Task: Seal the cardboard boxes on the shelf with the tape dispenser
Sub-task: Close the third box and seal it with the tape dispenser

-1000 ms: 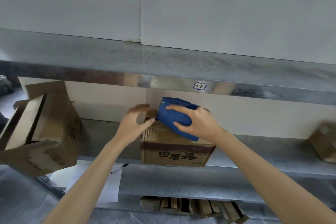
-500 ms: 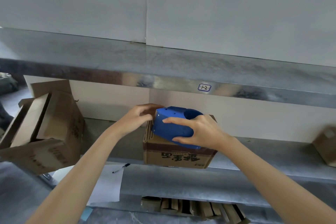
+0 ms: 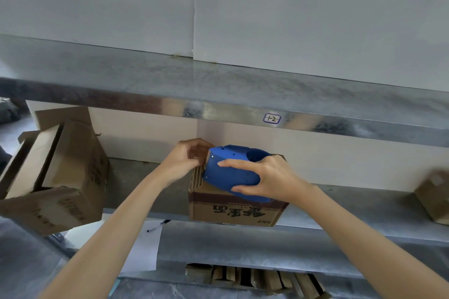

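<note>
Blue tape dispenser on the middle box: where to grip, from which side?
Grip the tape dispenser by its rounded mid-body, from the right end, fingers over, thumb beneath, as the right hand does. Its serrated cutter is at the left end; avoid that.

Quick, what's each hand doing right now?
Left hand: fingers curled by the box; what it holds cannot be told.
Right hand: holding the tape dispenser.

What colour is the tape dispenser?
The tape dispenser is solid blue; the head view shows it best.

Blue tape dispenser (image 3: pixel 233 175) rests atop small cardboard box (image 3: pixel 235 209) (shelf-edge).
</note>
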{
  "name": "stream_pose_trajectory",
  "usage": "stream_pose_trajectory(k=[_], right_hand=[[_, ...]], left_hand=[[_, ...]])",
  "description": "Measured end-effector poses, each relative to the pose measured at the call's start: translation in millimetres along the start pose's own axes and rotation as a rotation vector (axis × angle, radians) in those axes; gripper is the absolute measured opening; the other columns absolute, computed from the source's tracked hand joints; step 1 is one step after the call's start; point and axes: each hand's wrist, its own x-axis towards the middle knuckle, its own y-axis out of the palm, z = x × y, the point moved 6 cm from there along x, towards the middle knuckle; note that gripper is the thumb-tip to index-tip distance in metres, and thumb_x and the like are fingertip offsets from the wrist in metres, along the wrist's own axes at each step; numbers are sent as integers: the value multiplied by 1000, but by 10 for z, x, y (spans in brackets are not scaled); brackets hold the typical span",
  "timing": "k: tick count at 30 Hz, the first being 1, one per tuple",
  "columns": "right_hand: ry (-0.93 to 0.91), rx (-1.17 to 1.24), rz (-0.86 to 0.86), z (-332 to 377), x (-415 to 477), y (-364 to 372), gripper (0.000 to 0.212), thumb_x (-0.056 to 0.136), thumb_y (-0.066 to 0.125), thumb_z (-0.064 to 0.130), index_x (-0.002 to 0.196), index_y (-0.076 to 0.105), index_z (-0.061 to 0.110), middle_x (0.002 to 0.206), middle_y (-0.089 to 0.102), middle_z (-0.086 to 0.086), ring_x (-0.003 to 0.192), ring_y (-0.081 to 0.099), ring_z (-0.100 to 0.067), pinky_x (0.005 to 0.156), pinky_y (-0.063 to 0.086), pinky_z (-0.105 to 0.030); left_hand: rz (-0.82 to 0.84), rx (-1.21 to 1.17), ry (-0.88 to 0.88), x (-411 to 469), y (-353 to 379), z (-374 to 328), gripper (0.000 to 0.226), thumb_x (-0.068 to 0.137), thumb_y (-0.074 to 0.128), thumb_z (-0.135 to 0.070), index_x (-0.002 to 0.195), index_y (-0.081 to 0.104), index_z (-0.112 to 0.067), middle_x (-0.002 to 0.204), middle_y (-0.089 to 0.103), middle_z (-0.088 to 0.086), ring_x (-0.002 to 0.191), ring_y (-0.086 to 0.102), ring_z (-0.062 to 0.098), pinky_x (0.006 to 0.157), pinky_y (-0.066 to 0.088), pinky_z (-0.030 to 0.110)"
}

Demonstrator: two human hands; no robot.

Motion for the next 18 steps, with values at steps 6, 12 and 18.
stream_pose_trajectory(k=[6,12,18], right_hand=[[99,59,127,-47,8,7,65,85,60,64,142,29,55,45,20,6,42,27,-15,45,32,-22],[142,128,264,-51,7,89,68,84,65,61,142,29,56,51,39,2,48,39,-19,52,39,-29],[192,313,324,-37,49,80,56,91,66,47,138,36,54,64,47,9,62,43,-9,59,34,-22]], left_hand=[[-35,1,23,23,0,17,33,84,58,17,105,70,-5,100,74,6,94,70,11,79,54,21],[-43,-6,19,40,-10,66,34,80,56,22,104,67,0,100,73,12,91,69,12,80,53,24],[-102,-7,59,83,-62,-32,33,84,57,21,105,66,-3,101,71,9,93,67,8,79,52,18]])
